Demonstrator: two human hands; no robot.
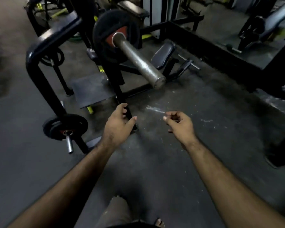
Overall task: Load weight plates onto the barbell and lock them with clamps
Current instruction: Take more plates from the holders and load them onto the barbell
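The barbell's steel sleeve (139,60) juts toward me from the black bench rack (115,83). One black weight plate with a red hub (112,36) sits at the sleeve's inner end; the rest of the sleeve is bare. No clamp is visible. Below the sleeve's tip, my left hand (119,122) reaches forward with fingers spread, holding nothing, in front of the rack's upright. My right hand (179,123) is beside it, fingers loosely curled and apart, holding nothing. Two stacked black plates (65,125) rest on a low storage peg at the lower left.
A padded bench seat (163,54) lies behind the sleeve. Black machine frames (220,56) cross the back right. Another plate hangs on a peg (52,57) at the left. Dark rubber floor (179,162) with white scuffs spreads under my arms; my knee and foot (160,222) show at the bottom.
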